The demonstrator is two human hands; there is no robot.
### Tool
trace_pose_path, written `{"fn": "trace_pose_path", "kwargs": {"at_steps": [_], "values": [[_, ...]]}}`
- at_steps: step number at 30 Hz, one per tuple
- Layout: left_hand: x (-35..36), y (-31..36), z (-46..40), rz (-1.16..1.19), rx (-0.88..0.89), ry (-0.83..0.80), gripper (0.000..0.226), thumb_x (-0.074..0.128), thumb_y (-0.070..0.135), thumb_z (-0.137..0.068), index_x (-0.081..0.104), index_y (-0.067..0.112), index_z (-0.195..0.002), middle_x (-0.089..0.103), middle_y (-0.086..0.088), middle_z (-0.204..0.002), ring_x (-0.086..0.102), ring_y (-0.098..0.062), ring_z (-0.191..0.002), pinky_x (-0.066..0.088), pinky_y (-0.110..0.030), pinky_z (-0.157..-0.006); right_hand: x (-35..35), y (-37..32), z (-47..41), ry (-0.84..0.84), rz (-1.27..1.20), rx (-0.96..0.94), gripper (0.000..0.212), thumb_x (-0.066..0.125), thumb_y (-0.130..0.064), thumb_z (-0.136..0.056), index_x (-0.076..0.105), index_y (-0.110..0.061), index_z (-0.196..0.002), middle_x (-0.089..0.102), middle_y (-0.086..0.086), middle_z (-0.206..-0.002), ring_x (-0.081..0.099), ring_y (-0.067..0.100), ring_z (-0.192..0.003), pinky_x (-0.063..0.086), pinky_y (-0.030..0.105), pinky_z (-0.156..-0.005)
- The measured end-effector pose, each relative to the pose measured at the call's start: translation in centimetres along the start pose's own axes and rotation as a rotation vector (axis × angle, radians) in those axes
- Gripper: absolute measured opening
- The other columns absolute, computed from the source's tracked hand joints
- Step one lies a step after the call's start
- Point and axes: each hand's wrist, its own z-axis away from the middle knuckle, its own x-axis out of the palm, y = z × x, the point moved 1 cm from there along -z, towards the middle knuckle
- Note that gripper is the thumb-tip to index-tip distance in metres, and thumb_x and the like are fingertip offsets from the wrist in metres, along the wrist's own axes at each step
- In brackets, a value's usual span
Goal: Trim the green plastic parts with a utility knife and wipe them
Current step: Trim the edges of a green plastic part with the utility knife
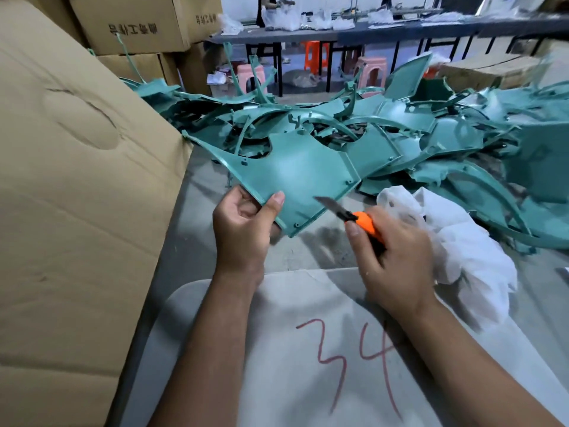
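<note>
Barely started imo: left hand [243,232] pinches one flat green plastic panel [295,177] above the worktop's near edge, right hand [397,257] grips the orange utility knife [354,215], blade at its edge. Huge untrimmed pile [400,134] left, white wiping cloth [462,241] waiting.

The left hand's [243,232] fingers lie hidden behind the green part [295,180]; only the thumb shows on its face. The knife's [354,215] handle is mostly buried in the right hand [397,260], and the blade tip is smeared by motion blur. The same hand also covers part of the white cloth [462,241], so how the cloth is held cannot be told. Behind the green part, the pile [415,131] overlaps itself, so single pieces cannot be separated, and it runs off the right edge. The box [77,180] left of the part is cut off by the left and bottom edges. Far behind the pile, two people are cropped at the top edge, and the items on their bench [400,26] are too small to identify.
</note>
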Motion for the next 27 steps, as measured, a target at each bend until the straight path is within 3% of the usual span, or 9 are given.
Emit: {"fn": "trace_pose_path", "kwargs": {"at_steps": [7, 10, 13, 19, 23, 25, 27], "values": [[0.0, 1.1, -0.1, 0.259, -0.169, 0.022, 0.022, 0.060, -0.005, -0.094, 0.068, 0.005, -0.112, 0.075, -0.014, -0.109, 0.073, -0.028, -0.095, 0.063, -0.034, -0.070, 0.5, -0.3, 0.2, -0.140, 0.002, -0.087, 0.040, 0.050, -0.051, -0.103, 0.049, -0.022, -0.075, 0.041, -0.013, -0.060, 0.044, 0.012, -0.054, 0.038, 0.038, -0.053], [-0.4, 1.0, -0.1, 0.277, -0.216, 0.001, 0.027, 0.059, -0.004, -0.095, 0.066, 0.002, -0.120, 0.072, -0.018, -0.117, 0.073, -0.027, -0.096, 0.063, -0.033, -0.073, 0.6, 0.5, -0.1, -0.042, 0.151, 0.066, 0.040, 0.050, -0.050, -0.102, 0.042, -0.022, -0.074, 0.038, -0.011, -0.057, 0.044, 0.018, -0.053, 0.031, 0.037, -0.051], [-0.3, 1.1, 0.1, 0.288, -0.225, 0.009, 0.031, 0.058, -0.004, -0.095, 0.063, -0.001, -0.126, 0.071, -0.019, -0.120, 0.073, -0.028, -0.097, 0.063, -0.033, -0.073, 0.0, 1.4, -0.5, 0.049, 0.224, 0.241, 0.040, 0.048, -0.050, -0.102, 0.046, -0.018, -0.079, 0.039, -0.008, -0.058, 0.049, 0.027, -0.058, 0.028, 0.036, -0.052], [-0.1, 1.1, 0.2, 0.281, -0.225, 0.034, 0.027, 0.061, -0.005, -0.093, 0.065, -0.002, -0.120, 0.072, -0.021, -0.118, 0.073, -0.031, -0.099, 0.063, -0.036, -0.073, 0.8, -0.9, 0.3, -0.136, 0.013, -0.069, 0.026, 0.049, -0.038, -0.105, 0.056, -0.019, -0.088, 0.050, -0.009, -0.065, 0.048, 0.017, -0.056, 0.038, 0.040, -0.051], [-0.8, 1.0, 0.0, 0.278, -0.179, 0.044, 0.023, 0.065, -0.006, -0.090, 0.071, 0.009, -0.107, 0.076, -0.012, -0.109, 0.074, -0.029, -0.100, 0.062, -0.034, -0.070, 0.3, 0.7, -0.3, -0.014, 0.212, 0.139, 0.026, 0.054, -0.036, -0.105, 0.046, -0.025, -0.083, 0.039, -0.013, -0.058, 0.043, 0.011, -0.051, 0.023, 0.027, -0.049], [-1.1, 1.0, -0.1, 0.272, -0.147, 0.031, 0.024, 0.065, -0.006, -0.090, 0.071, 0.010, -0.107, 0.077, -0.010, -0.108, 0.075, -0.026, -0.099, 0.061, -0.033, -0.069, -0.2, 1.9, -0.5, 0.031, 0.300, 0.290, 0.028, 0.051, -0.040, -0.105, 0.047, -0.021, -0.085, 0.039, -0.011, -0.058, 0.045, 0.026, -0.054, 0.024, 0.032, -0.052], [-1.1, 1.0, -0.2, 0.278, -0.125, 0.017, 0.025, 0.064, -0.006, -0.090, 0.070, 0.008, -0.109, 0.076, -0.010, -0.109, 0.074, -0.026, -0.100, 0.060, -0.031, -0.069, -0.4, 2.0, -0.5, 0.076, 0.291, 0.300, 0.030, 0.048, -0.042, -0.106, 0.044, -0.022, -0.085, 0.038, -0.010, -0.058, 0.042, 0.027, -0.055, 0.024, 0.035, -0.054]]}}
